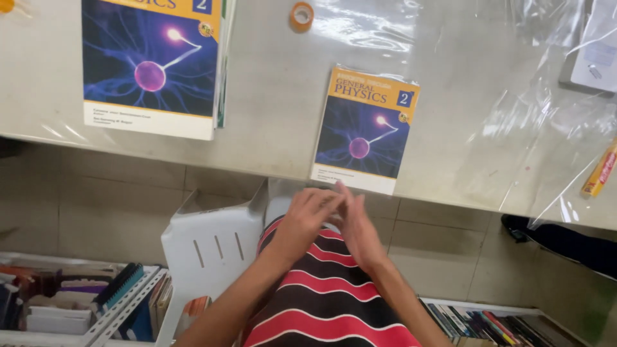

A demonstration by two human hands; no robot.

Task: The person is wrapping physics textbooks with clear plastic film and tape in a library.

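**Head view: my hands meet below the tabletop edge**

Head camera looks straight down over my lap, and I see my left hand (307, 215) and my right hand (355, 225) brought together just off the near edge of the tabletop (276, 96). Their fingers overlap and press against each other, flat and loosely extended; neither hand holds or pinches anything that I can make out, though the motion blur hides the fingertips. Both hands hover above my red, black and white striped clothing (328, 302).

Nearest to them, just beyond my fingertips, lies a small blue-and-orange textbook (365, 128) flat on the tabletop, its near edge almost flush with the tabletop's edge. It sits on a sheet of clear plastic film (514, 122) that spreads out wrinkled to the right. My hands do not touch the book.

Far left on the tabletop lies a larger stack of textbooks (153, 64) with the same cover. Between the two, at the far edge, stands a roll of tape (301, 15). An orange-and-yellow tube (600, 170) lies at the right edge of the film.

Down on the floor, a white plastic chair (212, 247) stands left of my legs, with shelves of books (83, 302) lower left and more book spines (482, 324) lower right.
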